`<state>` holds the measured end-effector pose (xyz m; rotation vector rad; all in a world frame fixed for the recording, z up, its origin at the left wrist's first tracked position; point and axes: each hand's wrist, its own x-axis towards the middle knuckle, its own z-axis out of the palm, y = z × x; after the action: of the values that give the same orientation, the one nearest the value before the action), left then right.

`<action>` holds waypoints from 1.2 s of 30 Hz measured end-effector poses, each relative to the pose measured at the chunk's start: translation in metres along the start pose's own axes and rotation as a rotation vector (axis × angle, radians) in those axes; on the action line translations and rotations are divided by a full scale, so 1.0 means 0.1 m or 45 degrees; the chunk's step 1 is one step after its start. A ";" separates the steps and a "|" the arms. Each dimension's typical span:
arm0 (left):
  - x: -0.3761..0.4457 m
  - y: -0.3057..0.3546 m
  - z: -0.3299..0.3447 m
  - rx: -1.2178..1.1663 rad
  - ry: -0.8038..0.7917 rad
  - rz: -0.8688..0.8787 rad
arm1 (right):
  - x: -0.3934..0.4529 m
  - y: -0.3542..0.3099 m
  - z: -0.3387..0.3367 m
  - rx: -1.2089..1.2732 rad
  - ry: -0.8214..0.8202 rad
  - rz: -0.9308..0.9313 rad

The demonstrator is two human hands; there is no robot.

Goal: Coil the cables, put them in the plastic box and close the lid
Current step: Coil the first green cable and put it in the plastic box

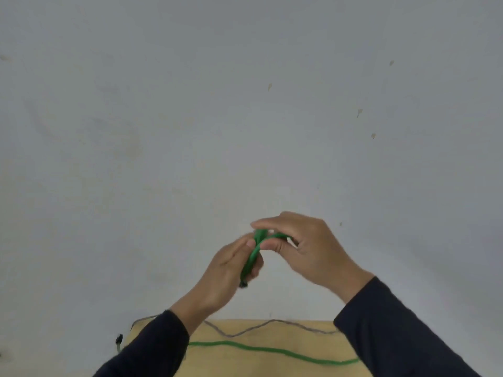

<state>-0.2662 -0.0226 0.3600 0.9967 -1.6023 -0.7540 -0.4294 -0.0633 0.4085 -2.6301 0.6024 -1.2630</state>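
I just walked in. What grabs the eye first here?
Two hands raised before a plain grey wall: the left hand and right hand together pinch a green cable. Below, more green cable and a thin grey cable trail across a wooden table.

No text, label, brand, number or sign can be read anywhere.

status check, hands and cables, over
Left hand and right hand both gripping green cable, raised before the wall. Its slack trails across wooden table. Grey cable uncoiled on table. Plastic box not in view.
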 end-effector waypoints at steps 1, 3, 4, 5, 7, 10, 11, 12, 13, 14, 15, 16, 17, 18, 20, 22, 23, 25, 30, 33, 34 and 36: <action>-0.05 0.02 0.06 -0.082 -0.036 0.001 | 0.02 0.01 -0.05 0.052 0.010 0.026; -0.08 0.08 0.10 -0.192 -0.047 0.024 | 0.01 0.01 -0.08 0.152 0.010 0.052; -0.08 0.12 0.10 -0.224 -0.054 0.036 | -0.01 0.01 -0.07 0.193 -0.004 0.059; -0.06 0.15 0.09 -0.232 -0.063 0.047 | -0.03 0.00 -0.04 0.240 -0.022 0.083; -0.04 0.16 0.06 -0.161 -0.022 0.058 | -0.06 0.00 0.00 0.309 -0.037 0.161; -0.02 0.14 0.05 -0.029 0.186 0.151 | -0.08 -0.02 0.03 0.274 0.069 0.219; -0.01 0.12 0.06 -0.001 0.239 0.194 | -0.08 -0.04 0.05 0.308 0.128 0.262; -0.01 0.09 0.07 0.024 0.274 0.218 | -0.09 -0.05 0.07 0.356 0.175 0.312; -0.01 0.07 0.08 0.046 0.300 0.231 | -0.10 -0.06 0.08 0.392 0.203 0.356; -0.01 0.04 0.09 0.061 0.326 0.240 | -0.11 -0.07 0.09 0.411 0.200 0.386; 0.00 0.02 0.09 0.062 0.361 0.249 | -0.12 -0.08 0.10 0.413 0.168 0.398; 0.00 0.02 0.08 0.040 0.399 0.259 | -0.14 -0.08 0.09 0.414 0.119 0.398; 0.02 0.03 0.05 -0.004 0.440 0.263 | -0.15 -0.06 0.08 0.414 0.069 0.391; 0.03 0.04 0.02 -0.068 0.482 0.253 | -0.17 -0.04 0.06 0.407 0.026 0.380; 0.07 0.04 -0.08 -0.167 0.548 0.203 | -0.20 0.01 0.00 0.381 -0.028 0.362; 0.09 0.03 -0.16 -0.198 0.553 0.148 | -0.20 0.05 -0.04 0.327 -0.070 0.383; 0.09 0.02 -0.18 -0.217 0.533 0.127 | -0.19 0.07 -0.06 0.292 -0.080 0.402; 0.08 0.00 -0.17 -0.281 0.485 0.086 | -0.16 0.10 -0.07 0.279 -0.019 0.415; 0.11 -0.02 -0.03 -0.449 0.451 0.027 | -0.14 0.15 0.07 0.477 0.373 0.446; 0.12 -0.05 0.08 -0.435 0.439 0.029 | -0.13 0.13 0.18 0.655 0.565 0.544; 0.12 -0.07 0.10 -0.425 0.434 0.020 | -0.12 0.13 0.21 0.707 0.609 0.591; 0.12 -0.11 0.14 -0.406 0.438 -0.005 | -0.10 0.15 0.26 0.830 0.653 0.707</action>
<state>-0.2788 -0.0384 0.3522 0.8431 -1.1432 -0.7660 -0.4194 -0.0731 0.3802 -1.4855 0.7537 -1.5838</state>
